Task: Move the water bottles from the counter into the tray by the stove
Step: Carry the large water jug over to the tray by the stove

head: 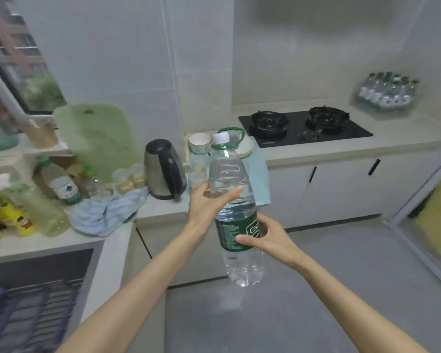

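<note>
A large clear water bottle (236, 189) with a white cap, a green carry loop and a dark green label is held upright in mid-air over the floor. My left hand (209, 203) grips its upper body from the left. My right hand (266, 238) wraps the green label from the right. Another bottle with a green label (61, 183) stands on the left counter. Far right of the stove, a clear tray (367, 101) holds several small bottles (387, 90) lying side by side.
A steel kettle (164, 169), blue cloth (107, 212), green cutting board (97, 133), small jars and a bowl (200, 142) crowd the corner counter. A black two-burner stove (303, 127) lies between me and the tray. A sink with a rack (33, 301) is at lower left.
</note>
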`<state>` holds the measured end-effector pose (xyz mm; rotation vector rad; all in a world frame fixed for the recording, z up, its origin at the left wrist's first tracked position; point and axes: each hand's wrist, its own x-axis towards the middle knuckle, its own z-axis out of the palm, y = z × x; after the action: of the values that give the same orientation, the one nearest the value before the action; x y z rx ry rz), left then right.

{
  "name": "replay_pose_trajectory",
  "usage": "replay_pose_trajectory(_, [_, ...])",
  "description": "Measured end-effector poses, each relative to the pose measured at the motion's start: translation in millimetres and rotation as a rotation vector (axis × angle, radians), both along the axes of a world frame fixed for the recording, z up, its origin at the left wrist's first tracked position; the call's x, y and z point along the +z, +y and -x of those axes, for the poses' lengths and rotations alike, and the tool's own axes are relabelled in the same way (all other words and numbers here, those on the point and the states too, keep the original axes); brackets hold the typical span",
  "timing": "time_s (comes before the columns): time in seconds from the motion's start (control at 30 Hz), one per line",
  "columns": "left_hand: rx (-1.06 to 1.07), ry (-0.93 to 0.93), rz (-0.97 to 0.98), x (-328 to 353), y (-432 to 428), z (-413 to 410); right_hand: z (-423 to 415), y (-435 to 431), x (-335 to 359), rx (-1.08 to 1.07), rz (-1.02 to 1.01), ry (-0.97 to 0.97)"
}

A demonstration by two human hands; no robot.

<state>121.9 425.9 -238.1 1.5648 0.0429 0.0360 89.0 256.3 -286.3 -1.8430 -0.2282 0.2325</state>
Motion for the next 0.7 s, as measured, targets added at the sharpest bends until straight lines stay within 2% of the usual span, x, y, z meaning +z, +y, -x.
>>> replay_pose_trajectory(0.27, [-0.232, 0.009, -0.026, 9.5, -92.9, -125.4, -80.8, -79.8, 11.5, -0.229, -0.030, -0.020])
replay_pose_trajectory(0.47, [-0.330, 0.004, -0.028, 5.5, -181.9, -207.5, -151.5, -162.0, 3.7, -0.308, -0.067, -0.011])
replay_pose_trajectory(0.7, [-0.348, 0.006, -0.022, 6.5, -307.9, -299.9, -244.9, -288.3, -1.3, -0.331, -0.049, 0.016])
